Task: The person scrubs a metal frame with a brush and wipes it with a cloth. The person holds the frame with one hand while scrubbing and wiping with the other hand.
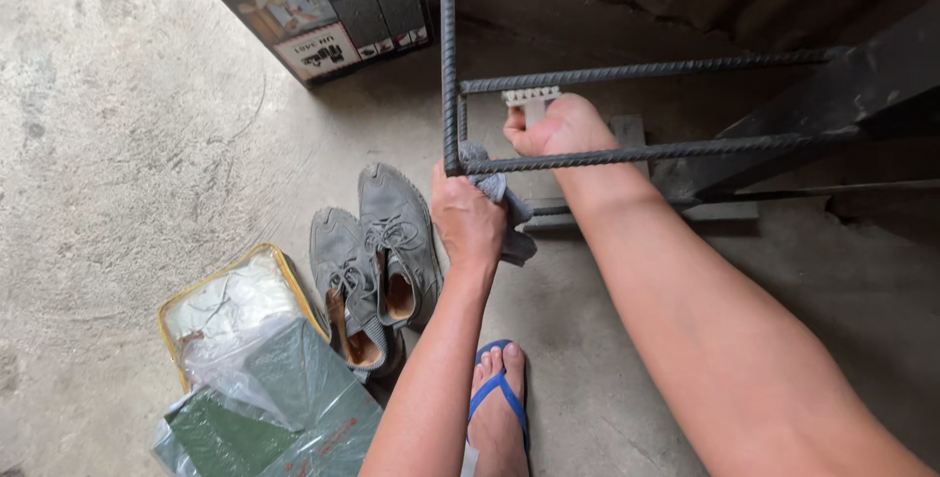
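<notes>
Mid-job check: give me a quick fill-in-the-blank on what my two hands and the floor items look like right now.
1. The left hand presses a grey ____ against the rebar frame.
2. The right hand holds a small white ____ between the frame's two horizontal bars.
3. The grey shoes lie on the concrete floor as a ____.
4. The foot wears a ____ flip-flop.

Missing words: cloth; brush; pair; blue
</notes>
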